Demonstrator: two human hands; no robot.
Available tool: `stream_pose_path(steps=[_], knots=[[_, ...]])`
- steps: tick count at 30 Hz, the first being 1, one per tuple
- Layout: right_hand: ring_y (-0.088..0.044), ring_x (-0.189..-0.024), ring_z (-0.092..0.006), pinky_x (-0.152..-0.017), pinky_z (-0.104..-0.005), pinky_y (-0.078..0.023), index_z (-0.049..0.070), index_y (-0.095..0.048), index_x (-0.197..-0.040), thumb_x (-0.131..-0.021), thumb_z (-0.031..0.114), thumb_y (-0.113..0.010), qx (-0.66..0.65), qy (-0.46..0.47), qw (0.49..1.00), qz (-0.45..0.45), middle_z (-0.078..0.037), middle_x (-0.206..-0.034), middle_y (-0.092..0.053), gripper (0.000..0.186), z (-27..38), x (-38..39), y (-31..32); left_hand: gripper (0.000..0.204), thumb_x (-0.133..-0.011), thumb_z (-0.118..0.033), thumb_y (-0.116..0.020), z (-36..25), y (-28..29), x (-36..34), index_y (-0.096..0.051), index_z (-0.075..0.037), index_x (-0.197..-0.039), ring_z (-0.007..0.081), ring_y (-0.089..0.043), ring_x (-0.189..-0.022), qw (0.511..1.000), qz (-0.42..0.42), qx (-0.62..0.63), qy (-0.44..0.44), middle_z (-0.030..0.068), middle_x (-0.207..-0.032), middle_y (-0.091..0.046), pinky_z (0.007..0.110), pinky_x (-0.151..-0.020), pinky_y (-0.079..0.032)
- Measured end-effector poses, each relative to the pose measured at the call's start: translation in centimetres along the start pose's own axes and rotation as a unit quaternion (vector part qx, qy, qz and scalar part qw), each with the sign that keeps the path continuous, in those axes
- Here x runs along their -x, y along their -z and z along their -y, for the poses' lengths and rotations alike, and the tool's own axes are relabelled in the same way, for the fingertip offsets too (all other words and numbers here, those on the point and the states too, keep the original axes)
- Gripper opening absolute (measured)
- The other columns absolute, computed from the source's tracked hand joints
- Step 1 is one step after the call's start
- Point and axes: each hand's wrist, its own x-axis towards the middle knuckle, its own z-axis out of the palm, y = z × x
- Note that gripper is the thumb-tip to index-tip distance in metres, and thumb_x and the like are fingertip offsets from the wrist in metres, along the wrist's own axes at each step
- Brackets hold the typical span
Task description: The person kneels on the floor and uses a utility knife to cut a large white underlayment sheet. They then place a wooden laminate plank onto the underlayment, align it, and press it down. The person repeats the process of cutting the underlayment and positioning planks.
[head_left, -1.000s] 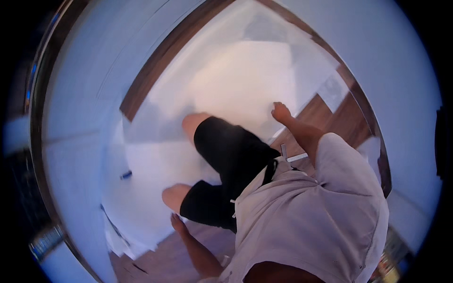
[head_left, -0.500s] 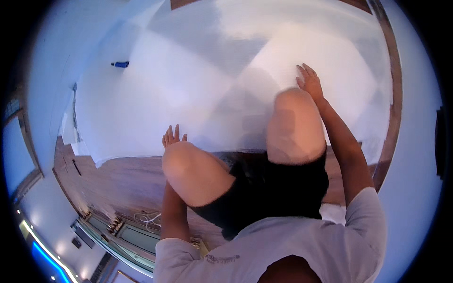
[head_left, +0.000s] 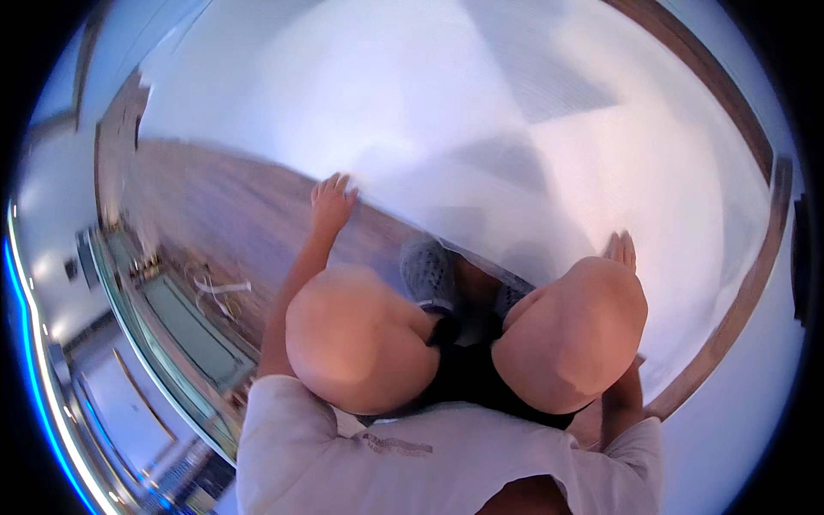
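A large white sheet [head_left: 386, 103] is spread over a wooden floor, its near edge running slantwise in front of my shoes. My left hand [head_left: 333, 204] rests at that edge, outside my left knee, with its fingers stretched out and a little apart. Past my right knee, my right hand [head_left: 622, 248] lies on the sheet. Only its extended fingers show; the knee hides the rest. Neither hand visibly holds anything. I am squatting, and my patterned grey shoe [head_left: 427, 273] stands beside the sheet's edge.
Bare wooden floor [head_left: 232, 193] extends on the left. A brown wooden strip [head_left: 725, 330] borders the sheet at the right, beside a pale wall. At the lower left stands a glass-fronted cabinet [head_left: 184, 322], with a white cable [head_left: 225, 290] on the floor near it.
My view has turned, and the small dark-blue object on the sheet has left the picture. My left hand now shows fully at the sheet's near edge. My right hand is more hidden behind the knee.
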Motion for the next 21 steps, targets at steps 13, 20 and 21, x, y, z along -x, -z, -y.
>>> stream_pose_path(steps=[13,20,21], knots=[[-0.044,-0.145,-0.0404,-0.120,-0.0515,-0.036,0.005,-0.056,-0.146,-0.095,0.009,-0.061,-0.109,0.251,0.961,-0.041,-0.021,-0.156,-0.048,0.052,10.0,-11.5,-5.1,0.038,-0.113,-0.022,-0.040,-2.6,35.2,16.7,-0.071,-0.004,-0.124,0.0211,-0.072,-0.108,0.899,-0.401,0.161,-0.067,0.0105,-0.120,-0.075,0.034,-0.095,-0.058],[-0.046,-0.141,-0.0407,-0.113,-0.0530,-0.042,0.001,-0.061,-0.137,-0.090,0.014,-0.067,0.000,0.397,0.913,0.097,-0.023,-0.155,-0.047,0.049,14.3,-9.2,-4.8,0.035,-0.111,-0.020,-0.043,-15.9,33.4,28.6,-0.071,-0.004,-0.124,0.0218,-0.072,-0.107,0.955,-0.178,0.129,-0.200,0.0110,-0.120,-0.075,0.035,-0.095,-0.057],[-0.046,-0.141,-0.0405,-0.113,-0.0530,-0.042,0.000,-0.060,-0.137,-0.090,0.014,-0.067,0.000,0.397,0.912,0.108,-0.023,-0.155,-0.046,0.049,14.0,-9.2,-4.4,0.035,-0.111,-0.020,-0.043,-17.2,32.3,28.9,-0.071,-0.004,-0.124,0.0219,-0.072,-0.107,0.955,-0.153,0.139,-0.211,0.0111,-0.120,-0.075,0.035,-0.095,-0.057]])
